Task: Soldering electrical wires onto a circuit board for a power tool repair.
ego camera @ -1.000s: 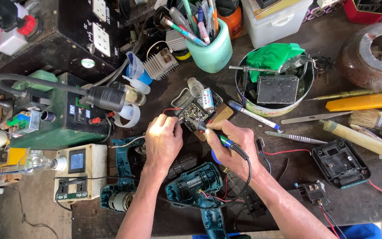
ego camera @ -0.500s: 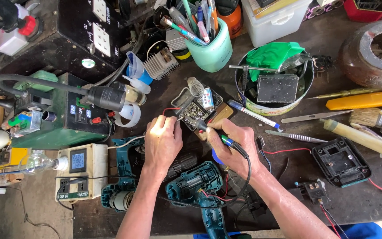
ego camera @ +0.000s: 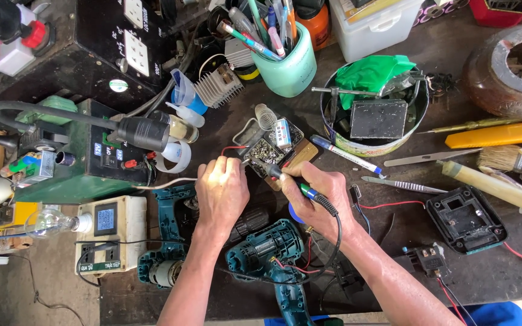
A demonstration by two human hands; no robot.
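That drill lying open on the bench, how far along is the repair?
Done so far: the teal drill lies opened up, its red wires hanging out, with a loose motor beside it. In hand: the right hand holds a soldering iron like a pen, its tip by the left hand, which pinches something too small to identify. Left, probably: closing the drill, since its parts lie apart.

A dark, cluttered counter (ego camera: 430,253) carries a teal drill body (ego camera: 267,250), a mint pen cup (ego camera: 288,66), a tin (ego camera: 370,130) and what may be a battery base (ego camera: 465,218), lower right.
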